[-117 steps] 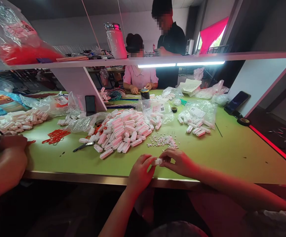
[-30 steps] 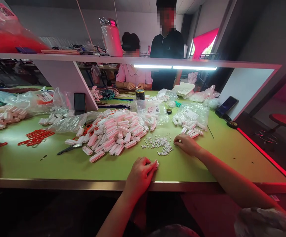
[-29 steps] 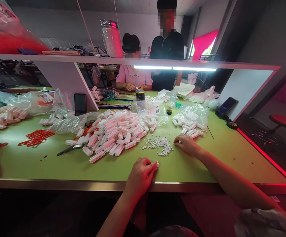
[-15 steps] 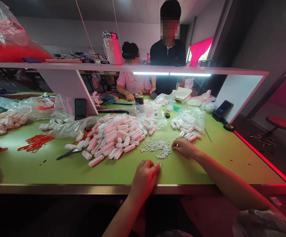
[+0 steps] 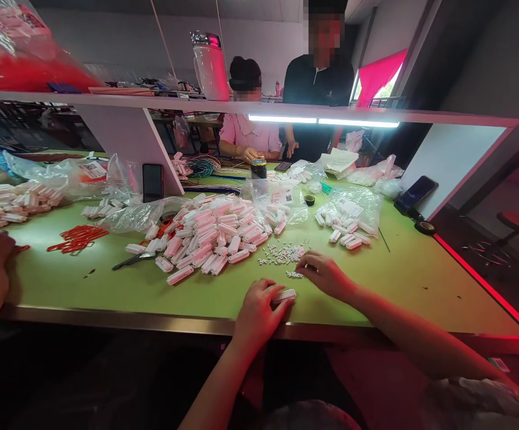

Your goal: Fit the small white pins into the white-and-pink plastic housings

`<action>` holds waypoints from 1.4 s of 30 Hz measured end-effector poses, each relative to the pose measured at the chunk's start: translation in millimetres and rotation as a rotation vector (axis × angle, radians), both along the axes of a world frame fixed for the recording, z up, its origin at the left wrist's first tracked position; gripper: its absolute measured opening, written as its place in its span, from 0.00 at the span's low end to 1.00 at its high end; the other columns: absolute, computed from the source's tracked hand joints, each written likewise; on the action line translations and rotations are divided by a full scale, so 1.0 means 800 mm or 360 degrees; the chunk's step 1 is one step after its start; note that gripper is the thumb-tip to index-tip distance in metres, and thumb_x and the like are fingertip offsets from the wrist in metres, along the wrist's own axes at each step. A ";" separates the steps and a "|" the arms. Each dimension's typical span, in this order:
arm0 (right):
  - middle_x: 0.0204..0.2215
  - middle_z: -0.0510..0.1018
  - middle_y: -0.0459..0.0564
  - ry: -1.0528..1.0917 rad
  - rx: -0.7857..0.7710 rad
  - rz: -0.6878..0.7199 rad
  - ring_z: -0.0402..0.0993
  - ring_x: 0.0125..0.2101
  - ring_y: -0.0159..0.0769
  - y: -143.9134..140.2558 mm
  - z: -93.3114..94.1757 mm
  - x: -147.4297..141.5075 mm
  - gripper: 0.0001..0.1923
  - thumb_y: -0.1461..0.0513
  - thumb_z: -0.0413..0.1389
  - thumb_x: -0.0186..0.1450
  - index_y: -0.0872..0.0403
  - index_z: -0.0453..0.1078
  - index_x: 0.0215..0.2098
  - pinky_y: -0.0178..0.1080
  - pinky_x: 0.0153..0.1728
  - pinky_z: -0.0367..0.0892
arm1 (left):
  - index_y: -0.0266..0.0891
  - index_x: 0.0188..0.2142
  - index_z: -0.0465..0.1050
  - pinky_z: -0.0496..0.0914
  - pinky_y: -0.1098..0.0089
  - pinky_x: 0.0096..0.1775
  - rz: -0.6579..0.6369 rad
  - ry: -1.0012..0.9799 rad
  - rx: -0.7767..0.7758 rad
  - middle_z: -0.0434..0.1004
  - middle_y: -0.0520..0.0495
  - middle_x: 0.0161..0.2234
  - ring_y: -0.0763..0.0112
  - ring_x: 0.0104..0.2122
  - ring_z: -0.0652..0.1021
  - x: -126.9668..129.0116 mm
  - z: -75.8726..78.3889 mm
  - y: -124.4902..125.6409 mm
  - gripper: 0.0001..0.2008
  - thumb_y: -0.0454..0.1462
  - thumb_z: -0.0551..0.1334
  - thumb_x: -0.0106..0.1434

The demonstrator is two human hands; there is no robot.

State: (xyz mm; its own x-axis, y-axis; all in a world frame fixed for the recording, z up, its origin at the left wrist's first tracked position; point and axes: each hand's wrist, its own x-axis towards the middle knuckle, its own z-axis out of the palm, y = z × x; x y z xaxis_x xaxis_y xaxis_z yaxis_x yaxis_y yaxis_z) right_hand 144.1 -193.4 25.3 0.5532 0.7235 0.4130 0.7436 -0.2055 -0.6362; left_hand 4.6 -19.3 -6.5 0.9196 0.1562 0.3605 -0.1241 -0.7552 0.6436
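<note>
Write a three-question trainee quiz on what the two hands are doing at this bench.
1. True or false: the left hand holds a white connector block at the table edge.
2. The right hand reaches at which? A) scattered small white pieces B) red clips C) black phone
3. Fill in: the big pile of connector blocks lies to the ____ of the small pieces.

Key: 1 true; 2 A; 3 left.
</note>
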 end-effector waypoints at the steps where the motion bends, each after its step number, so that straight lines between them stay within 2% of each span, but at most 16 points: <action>1: 0.33 0.75 0.48 -0.0007 0.0009 0.0061 0.73 0.35 0.34 0.003 0.000 -0.009 0.07 0.65 0.54 0.70 0.54 0.72 0.34 0.35 0.38 0.67 | 0.42 0.42 0.80 0.70 0.60 0.48 -0.0017 0.0020 0.0012 0.76 0.45 0.40 0.59 0.43 0.75 0.000 0.001 0.000 0.09 0.41 0.65 0.64; 5: 0.35 0.76 0.50 -0.0135 -0.0102 0.0198 0.73 0.38 0.35 0.008 -0.006 -0.027 0.09 0.64 0.51 0.72 0.53 0.73 0.36 0.36 0.41 0.68 | 0.43 0.40 0.80 0.69 0.62 0.44 -0.0053 0.0061 0.0044 0.74 0.47 0.35 0.61 0.39 0.74 0.000 0.003 -0.001 0.07 0.40 0.65 0.65; 11: 0.37 0.76 0.50 -0.0402 -0.0389 0.0195 0.73 0.35 0.34 0.005 -0.014 -0.030 0.11 0.63 0.49 0.73 0.53 0.74 0.39 0.34 0.36 0.67 | 0.43 0.39 0.79 0.68 0.64 0.43 -0.0062 0.0068 0.0061 0.73 0.47 0.34 0.62 0.39 0.73 -0.001 0.003 0.000 0.06 0.40 0.65 0.65; 17: 0.36 0.76 0.51 -0.0902 -0.0614 0.0177 0.71 0.32 0.35 0.006 -0.009 -0.037 0.12 0.63 0.49 0.73 0.54 0.74 0.39 0.36 0.35 0.64 | 0.41 0.37 0.79 0.68 0.63 0.44 -0.0052 0.0065 0.0053 0.73 0.48 0.35 0.62 0.39 0.73 -0.001 0.004 -0.001 0.05 0.39 0.65 0.65; 21: 0.36 0.78 0.53 -0.1074 -0.0637 0.0255 0.71 0.32 0.36 0.003 -0.004 -0.040 0.13 0.64 0.48 0.72 0.55 0.75 0.37 0.38 0.37 0.65 | 0.42 0.38 0.80 0.68 0.63 0.43 -0.0045 0.0056 0.0038 0.74 0.47 0.34 0.62 0.39 0.74 0.000 0.003 -0.001 0.05 0.39 0.66 0.64; 24: 0.36 0.80 0.52 -0.0953 -0.0501 0.0265 0.74 0.32 0.35 -0.001 0.000 -0.036 0.12 0.63 0.50 0.72 0.53 0.77 0.39 0.37 0.36 0.66 | 0.42 0.39 0.80 0.69 0.63 0.43 -0.0041 0.0053 0.0042 0.74 0.47 0.34 0.62 0.39 0.74 0.001 0.002 -0.001 0.06 0.40 0.66 0.65; 26: 0.38 0.81 0.51 -0.0759 -0.0358 0.0223 0.76 0.34 0.35 -0.005 0.002 -0.029 0.12 0.63 0.50 0.72 0.52 0.77 0.42 0.36 0.37 0.68 | 0.42 0.43 0.80 0.70 0.63 0.44 -0.0032 0.0029 0.0058 0.74 0.47 0.35 0.62 0.39 0.74 0.001 0.000 -0.002 0.09 0.40 0.65 0.65; 29: 0.38 0.82 0.51 -0.0529 -0.0201 0.0056 0.78 0.36 0.34 -0.011 0.006 -0.011 0.13 0.61 0.50 0.72 0.52 0.78 0.43 0.34 0.37 0.69 | 0.42 0.53 0.76 0.70 0.62 0.45 -0.0049 -0.0056 0.0129 0.75 0.46 0.37 0.62 0.40 0.74 0.000 -0.002 -0.002 0.16 0.40 0.64 0.66; 31: 0.38 0.82 0.51 -0.0484 -0.0185 -0.0087 0.79 0.35 0.35 -0.016 0.009 0.002 0.13 0.61 0.51 0.72 0.52 0.78 0.43 0.34 0.37 0.69 | 0.45 0.53 0.77 0.70 0.62 0.45 -0.0074 -0.0103 0.0217 0.75 0.46 0.36 0.62 0.40 0.74 -0.001 -0.002 -0.002 0.14 0.41 0.62 0.68; 35: 0.38 0.81 0.52 -0.0422 -0.0371 -0.0286 0.77 0.37 0.36 -0.024 0.014 0.023 0.12 0.61 0.52 0.72 0.52 0.78 0.41 0.34 0.38 0.67 | 0.45 0.46 0.80 0.69 0.62 0.42 -0.0060 -0.0188 0.0470 0.75 0.45 0.36 0.62 0.38 0.73 -0.003 0.000 -0.006 0.13 0.41 0.56 0.72; 39: 0.37 0.80 0.51 -0.0363 -0.0781 -0.0438 0.75 0.36 0.36 -0.029 0.018 0.029 0.10 0.65 0.52 0.70 0.54 0.76 0.37 0.34 0.36 0.62 | 0.42 0.45 0.80 0.69 0.60 0.41 -0.0016 -0.0250 0.0743 0.76 0.44 0.35 0.60 0.38 0.72 -0.004 0.002 -0.011 0.15 0.40 0.54 0.73; 42: 0.35 0.79 0.50 -0.0282 -0.0997 -0.0486 0.73 0.34 0.35 -0.029 0.018 0.028 0.07 0.67 0.55 0.66 0.55 0.75 0.35 0.34 0.33 0.59 | 0.41 0.46 0.79 0.69 0.60 0.42 -0.0012 -0.0221 0.0769 0.76 0.44 0.36 0.60 0.38 0.73 -0.005 0.001 -0.012 0.15 0.39 0.53 0.73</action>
